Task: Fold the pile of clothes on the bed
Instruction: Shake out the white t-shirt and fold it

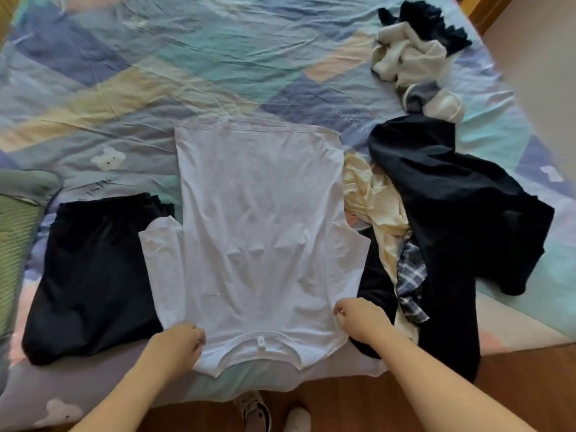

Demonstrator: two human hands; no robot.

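head view: a white tee lies flat on the bed, collar toward the person, hem away. the left hand is curled and pinches the tee at its left shoulder, by the collar; the right hand is curled on the cloth at the right shoulder, clamped on it as far as i can tell. the left sleeve laps onto the folded dark piece just beside it. on the right, the unfolded pile, dark, cream and plaid cloth, touches the tee's right edge; a smaller heap sits well apart at the far side.

risks, as i judge them: if the two hands lift or fold unevenly, the tee will crease or skew, since the cloth is thin and limp. a right-side fold could drag cream cloth from the pile along with it. the left sleeve could pull the dark piece out of shape. the collar hangs near the bed's edge, so a tug toward the person may slide it off.

containers: none shows; nothing is held in anything.
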